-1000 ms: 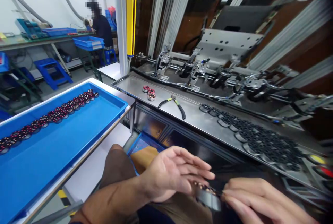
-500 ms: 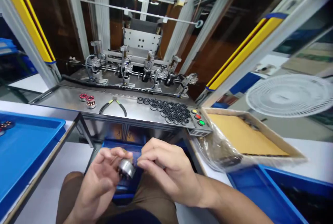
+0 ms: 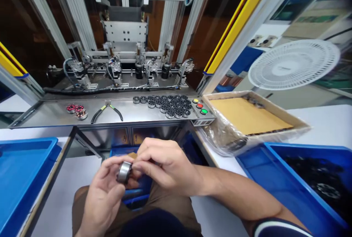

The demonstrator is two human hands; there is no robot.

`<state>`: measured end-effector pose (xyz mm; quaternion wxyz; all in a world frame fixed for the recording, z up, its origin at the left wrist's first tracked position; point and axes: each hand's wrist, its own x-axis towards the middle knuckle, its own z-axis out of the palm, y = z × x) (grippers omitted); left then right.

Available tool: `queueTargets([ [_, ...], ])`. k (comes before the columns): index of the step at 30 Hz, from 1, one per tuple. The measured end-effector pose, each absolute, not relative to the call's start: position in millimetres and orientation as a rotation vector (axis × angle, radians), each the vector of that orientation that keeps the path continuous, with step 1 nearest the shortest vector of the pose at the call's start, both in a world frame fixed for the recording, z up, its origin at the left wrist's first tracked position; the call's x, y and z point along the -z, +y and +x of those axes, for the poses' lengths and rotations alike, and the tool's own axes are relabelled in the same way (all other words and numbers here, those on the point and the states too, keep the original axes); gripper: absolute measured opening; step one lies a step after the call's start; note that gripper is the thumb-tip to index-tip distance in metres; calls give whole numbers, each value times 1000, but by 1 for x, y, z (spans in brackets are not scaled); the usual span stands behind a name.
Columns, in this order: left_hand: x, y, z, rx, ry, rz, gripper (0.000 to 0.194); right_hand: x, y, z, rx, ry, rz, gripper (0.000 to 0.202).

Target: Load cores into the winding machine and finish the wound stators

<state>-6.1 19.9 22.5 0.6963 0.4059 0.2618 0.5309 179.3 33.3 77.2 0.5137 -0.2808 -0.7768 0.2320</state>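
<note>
A factory workshop, shown by the pneumatic assembly machine (image 3: 125, 31) beyond the grip (image 3: 129, 169) and motor parts (image 3: 173, 105) along its metal tabletop (image 3: 140, 114).

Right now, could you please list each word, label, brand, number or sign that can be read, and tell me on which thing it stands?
None can be read.
Fan: a small mark at its centre, too blurred to read.
Yellow button, red button, green button: no lettering that I can make out.
Ring in the left hand: no marking that I can make out.
</note>
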Motion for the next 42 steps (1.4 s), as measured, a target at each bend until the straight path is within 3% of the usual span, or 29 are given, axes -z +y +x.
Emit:
queueTargets([
  [2, -21, 21, -5, -1348, 623, 1003, 40, -74, 34, 178, -553, -1830, -666, 15],
  [5, -17, 22, -6, -1308, 659, 1073, 47, -72, 37, 178, -568, -1838, -598, 17],
  [9, -9, 21, -10, -1152, 690, 1052, 33, -71, 37, 179, -557, -1864, -577, 14],
  [14, -8, 24, -9, -1306, 714, 1070, 26, -72, 24, 172, -590, -1673, -762, 16],
  [18, -13, 29, -7, -1379, 715, 1030, 27, -63, 10, 158, -1172, -1313, -912, 28],
  [22, -17, 32, -9, -1370, 656, 1007, 28, -44, 5, 139, -1785, -851, -760, 40],
  [29, -19, 35, -11, -1325, 619, 1003, 29, -23, 4, 133, -1920, -652, -641, 39],
  [33, -16, 38, -16, -1355, 597, 1104, 26, -15, 7, 139, -1964, -622, -540, 59],
  [36, -14, 38, -19, -1327, 556, 1279, 27, -12, 11, 136, -2002, -629, -456, 55],
  [39, -13, 33, -23, -1307, 588, 1409, 48, -12, 15, 135, -2006, -684, -438, 51],
  [42, -14, 28, -30, -1372, 857, 1399, 76, -14, 18, 144, -1613, -1031, -595, 47],
])
